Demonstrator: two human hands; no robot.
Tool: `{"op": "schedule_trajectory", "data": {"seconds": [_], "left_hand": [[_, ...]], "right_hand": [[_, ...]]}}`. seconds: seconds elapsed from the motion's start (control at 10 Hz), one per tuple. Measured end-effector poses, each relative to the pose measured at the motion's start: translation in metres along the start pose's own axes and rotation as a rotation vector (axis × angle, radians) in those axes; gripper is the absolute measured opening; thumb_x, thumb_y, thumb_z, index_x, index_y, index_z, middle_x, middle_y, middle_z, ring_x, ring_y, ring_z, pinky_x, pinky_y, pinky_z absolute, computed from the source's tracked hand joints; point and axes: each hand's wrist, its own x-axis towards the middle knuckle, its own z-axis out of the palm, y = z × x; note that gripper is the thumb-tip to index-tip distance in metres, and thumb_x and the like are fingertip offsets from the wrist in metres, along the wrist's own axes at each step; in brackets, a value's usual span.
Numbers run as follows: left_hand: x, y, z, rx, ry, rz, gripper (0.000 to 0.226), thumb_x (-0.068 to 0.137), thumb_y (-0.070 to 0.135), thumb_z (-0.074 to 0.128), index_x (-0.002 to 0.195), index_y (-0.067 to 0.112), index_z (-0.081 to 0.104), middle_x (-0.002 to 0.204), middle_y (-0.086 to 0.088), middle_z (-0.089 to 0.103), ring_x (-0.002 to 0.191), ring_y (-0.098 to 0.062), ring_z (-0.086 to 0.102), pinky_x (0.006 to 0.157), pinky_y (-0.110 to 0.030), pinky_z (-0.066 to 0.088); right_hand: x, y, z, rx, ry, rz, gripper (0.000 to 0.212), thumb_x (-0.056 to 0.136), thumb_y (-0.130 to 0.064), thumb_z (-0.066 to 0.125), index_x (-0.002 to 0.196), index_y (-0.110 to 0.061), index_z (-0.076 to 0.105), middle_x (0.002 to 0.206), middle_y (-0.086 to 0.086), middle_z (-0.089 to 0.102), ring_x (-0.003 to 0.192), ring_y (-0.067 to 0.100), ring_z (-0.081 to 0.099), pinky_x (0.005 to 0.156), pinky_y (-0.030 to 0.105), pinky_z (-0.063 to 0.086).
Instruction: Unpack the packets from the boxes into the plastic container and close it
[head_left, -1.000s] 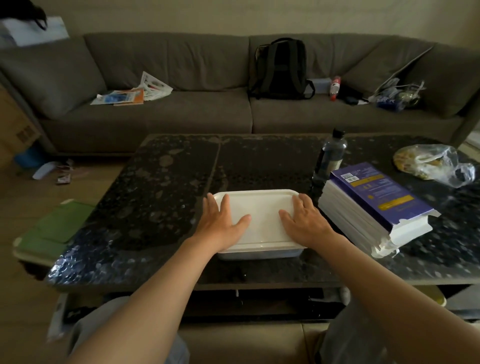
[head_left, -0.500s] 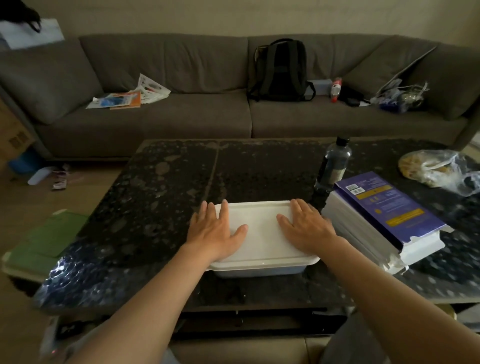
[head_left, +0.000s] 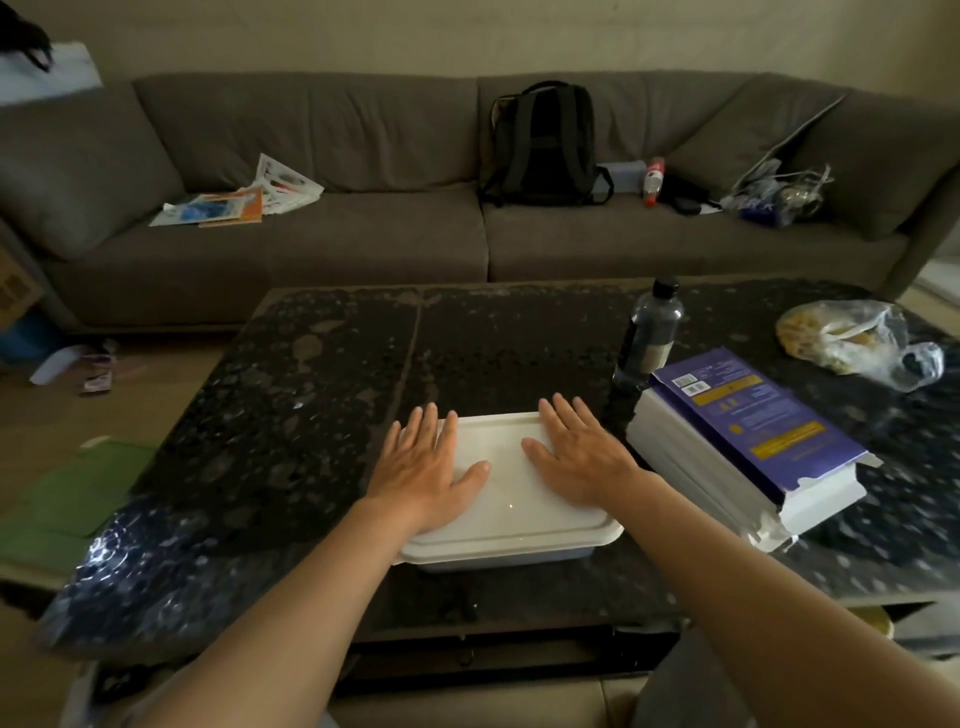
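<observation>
Hands — left hand (head_left: 423, 470) and right hand (head_left: 579, 457) — lie flat, fingers spread and grasping nothing, on the container's lid (head_left: 506, 512) beside the boxes (head_left: 748, 447); sealing appears underway, needing firm edge pressure.

- plastic container (head_left: 511, 525) sits near the table's (head_left: 291, 415) near edge, roughly centre, lid on
- left hand (head_left: 423, 475) lies flat on the lid's left side, right hand (head_left: 582, 460) flat on its right side
- stack of flattened boxes (head_left: 748, 447) just right of the container, also on the table
- bottle (head_left: 649, 332) stands upright just behind that stack
- plastic bag (head_left: 857, 338) further right, toward the far right corner
- sofa (head_left: 363, 244) runs behind the table; backpack (head_left: 543, 140) upright on it, papers (head_left: 239, 200) to its left
- some clutter on the sofa's right end, can't really tell what it is
</observation>
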Motion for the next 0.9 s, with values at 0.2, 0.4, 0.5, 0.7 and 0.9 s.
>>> {"op": "schedule_trajectory", "data": {"seconds": [0.2, 0.4, 0.5, 0.7, 0.9], "left_hand": [[-0.037, 0.001, 0.012, 0.019, 0.009, -0.029, 0.092, 0.099, 0.075, 0.019, 0.166, 0.021, -0.014, 0.17, -0.014, -0.028, 0.156, -0.033, -0.029, 0.129, -0.05, -0.011], [-0.045, 0.005, 0.017, 0.002, -0.02, -0.1, 0.104, 0.094, 0.083, 0.02, 0.164, 0.017, -0.02, 0.169, -0.019, -0.029, 0.155, -0.034, -0.031, 0.13, -0.047, -0.006], [-0.044, 0.006, 0.018, 0.008, -0.026, -0.123, 0.113, 0.089, 0.088, 0.028, 0.164, 0.018, -0.019, 0.169, -0.018, -0.029, 0.156, -0.033, -0.031, 0.129, -0.047, 0.0], [-0.047, 0.009, 0.01, 0.031, -0.081, -0.123, 0.108, 0.088, 0.089, 0.026, 0.165, 0.025, -0.015, 0.168, -0.018, -0.032, 0.154, -0.035, -0.033, 0.13, -0.052, -0.003], [-0.048, 0.014, -0.009, 0.009, -0.119, -0.101, 0.095, 0.093, 0.083, 0.019, 0.166, 0.031, -0.01, 0.172, -0.012, -0.024, 0.157, -0.035, -0.026, 0.128, -0.056, -0.007]], "right_hand": [[-0.038, 0.006, 0.015, 0.038, 0.056, 0.045, 0.077, 0.096, -0.068, 0.017, 0.157, -0.029, -0.009, 0.166, -0.002, -0.016, 0.152, 0.019, -0.014, 0.123, 0.05, 0.004], [-0.045, 0.007, 0.018, 0.002, 0.063, 0.041, 0.087, 0.092, -0.072, 0.014, 0.158, -0.019, -0.009, 0.166, 0.002, -0.015, 0.153, 0.022, -0.012, 0.124, 0.049, 0.005], [-0.046, 0.005, 0.019, -0.059, 0.069, 0.053, 0.087, 0.091, -0.073, 0.012, 0.157, -0.022, -0.01, 0.166, 0.003, -0.014, 0.153, 0.027, -0.01, 0.123, 0.052, 0.007], [-0.051, -0.002, 0.009, -0.164, 0.001, 0.09, 0.08, 0.091, -0.074, 0.011, 0.156, -0.032, -0.011, 0.166, 0.002, -0.017, 0.152, 0.033, -0.011, 0.12, 0.059, 0.006], [-0.056, -0.017, -0.006, -0.188, -0.08, 0.043, 0.07, 0.097, -0.066, 0.016, 0.156, -0.037, -0.01, 0.166, 0.002, -0.014, 0.152, 0.034, -0.013, 0.118, 0.064, -0.001]]}}
